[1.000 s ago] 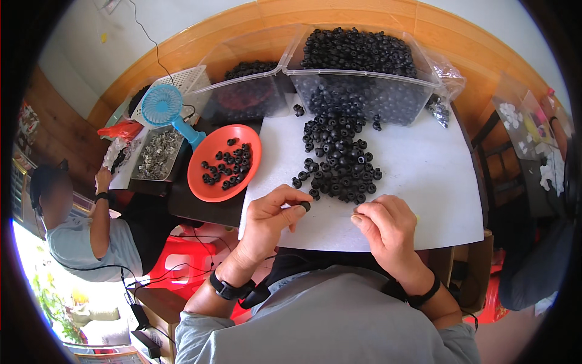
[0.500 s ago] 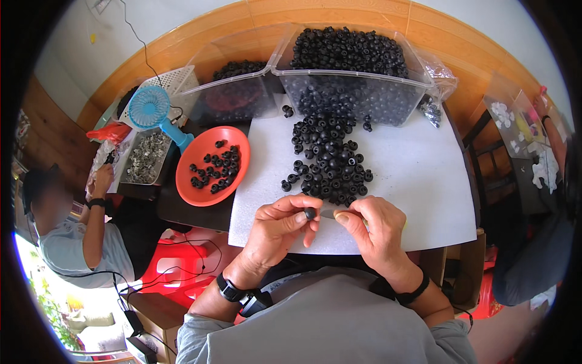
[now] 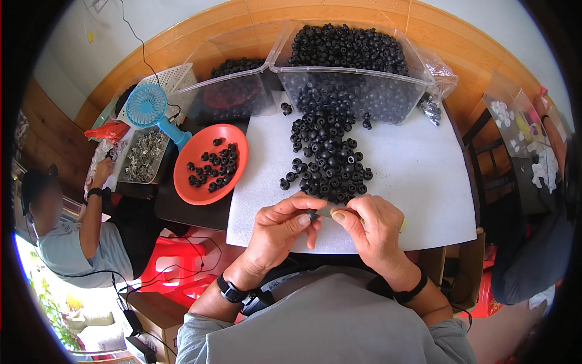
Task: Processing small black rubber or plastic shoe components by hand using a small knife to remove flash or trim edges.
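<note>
Between the thumb and fingers of my left hand (image 3: 282, 223) is a small round black rubber-like part (image 3: 312, 215). My right hand (image 3: 373, 227) is closed around a knife; its thin grey blade (image 3: 325, 211) reaches left and meets the black part. Most of the handle is hidden in my palm, with a yellow-green bit showing past it. Just beyond both hands a heap of the same hollow black parts (image 3: 327, 158) lies on a white foam sheet (image 3: 418, 182). An orange-red plate (image 3: 209, 136) to the left carries several more of them.
Clear plastic bins (image 3: 357, 76) full of black parts stand at the back. A blue handheld fan (image 3: 147, 106) and a tray of small clear pieces (image 3: 144, 156) are at the left. A co-worker (image 3: 85, 242) sits there; another person's arm (image 3: 553, 136) shows at far right.
The knife blade has come up against the black part, which has turned slightly in my left fingers. My hands have drawn a little closer together. The co-worker's hand at left has moved up.
</note>
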Available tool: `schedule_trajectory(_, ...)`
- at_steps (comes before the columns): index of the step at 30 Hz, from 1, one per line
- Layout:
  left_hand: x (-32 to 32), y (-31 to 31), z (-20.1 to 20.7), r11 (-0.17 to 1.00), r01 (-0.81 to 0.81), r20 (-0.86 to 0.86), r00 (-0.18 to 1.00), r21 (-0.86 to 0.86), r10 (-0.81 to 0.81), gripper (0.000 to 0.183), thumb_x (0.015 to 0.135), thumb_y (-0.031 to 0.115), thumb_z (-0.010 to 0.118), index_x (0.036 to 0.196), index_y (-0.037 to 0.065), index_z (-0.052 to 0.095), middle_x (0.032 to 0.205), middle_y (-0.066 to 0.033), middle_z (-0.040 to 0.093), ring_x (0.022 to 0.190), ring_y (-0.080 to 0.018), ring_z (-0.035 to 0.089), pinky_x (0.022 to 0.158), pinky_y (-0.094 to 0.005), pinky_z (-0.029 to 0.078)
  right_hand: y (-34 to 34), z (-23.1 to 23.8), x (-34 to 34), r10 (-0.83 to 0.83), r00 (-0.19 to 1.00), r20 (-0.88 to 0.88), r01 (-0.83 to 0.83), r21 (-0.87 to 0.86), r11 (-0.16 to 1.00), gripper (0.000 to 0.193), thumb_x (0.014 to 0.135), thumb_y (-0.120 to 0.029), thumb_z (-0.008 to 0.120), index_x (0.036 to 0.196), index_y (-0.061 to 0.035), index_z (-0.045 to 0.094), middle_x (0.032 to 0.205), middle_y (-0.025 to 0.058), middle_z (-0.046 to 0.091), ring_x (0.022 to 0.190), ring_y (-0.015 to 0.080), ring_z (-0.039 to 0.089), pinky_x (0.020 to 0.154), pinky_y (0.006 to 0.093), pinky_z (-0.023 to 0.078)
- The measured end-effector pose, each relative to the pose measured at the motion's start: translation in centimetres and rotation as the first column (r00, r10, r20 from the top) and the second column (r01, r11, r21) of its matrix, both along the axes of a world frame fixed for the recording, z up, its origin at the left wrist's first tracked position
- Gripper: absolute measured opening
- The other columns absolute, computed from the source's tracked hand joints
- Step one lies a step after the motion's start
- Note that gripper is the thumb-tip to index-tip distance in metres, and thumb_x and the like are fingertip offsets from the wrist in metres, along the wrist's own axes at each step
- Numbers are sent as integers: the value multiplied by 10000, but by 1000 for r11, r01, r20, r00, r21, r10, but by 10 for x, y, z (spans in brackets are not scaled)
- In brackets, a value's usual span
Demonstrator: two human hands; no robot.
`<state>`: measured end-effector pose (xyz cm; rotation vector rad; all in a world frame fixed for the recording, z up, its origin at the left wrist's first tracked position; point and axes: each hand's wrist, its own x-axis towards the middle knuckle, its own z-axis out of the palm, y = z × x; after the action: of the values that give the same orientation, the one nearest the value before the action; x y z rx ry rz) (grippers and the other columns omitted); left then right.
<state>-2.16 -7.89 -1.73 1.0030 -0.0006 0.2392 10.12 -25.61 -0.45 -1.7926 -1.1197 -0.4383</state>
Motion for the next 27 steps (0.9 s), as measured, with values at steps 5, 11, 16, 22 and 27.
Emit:
schedule_trajectory(5,-1,-3,3,996,-38,-5,999,76,39,283,1048,-41,582,1305,-62,699,1217,-145,627,1005,-239,668,649,-313,614,0,-1,0,5,1000,-1,-5,-2,1000,254,895,-207,850,828,-91,634,673,62,624,581,274,609,529,398,458)
schedule_trajectory(11,0,-3,-1,995,-41,11,999,87,40,292,1054,-37,575,1322,-60,689,1223,-149,623,1008,-242,666,647,-313,615,1,-2,0,-2,1000,5,2,13,1000,253,890,-196,852,816,-91,634,668,58,619,579,271,604,527,397,452)
schedule_trajectory(16,0,-5,0,990,-63,26,998,128,60,300,1059,-36,568,1337,-60,682,1231,-151,619,1003,-240,662,646,-306,615,1,-1,0,0,1000,-4,0,3,1000,250,899,-197,845,811,-89,637,669,60,620,583,268,609,528,394,455)
schedule_trajectory(22,-1,-6,1,985,-74,31,997,153,70,312,1061,-42,560,1350,-60,677,1216,-155,610,1000,-235,652,644,-295,617,1,1,0,2,1000,-28,-2,2,1000,248,910,-203,836,813,-89,638,666,63,621,576,269,608,526,395,454)
schedule_trajectory(27,0,-6,0,986,-77,43,996,148,72,313,1061,-46,556,1349,-64,676,1198,-157,606,998,-231,643,643,-293,618,1,-1,0,12,999,-31,-12,1,1000,243,913,-197,833,818,-86,638,663,65,622,572,268,607,523,396,452)
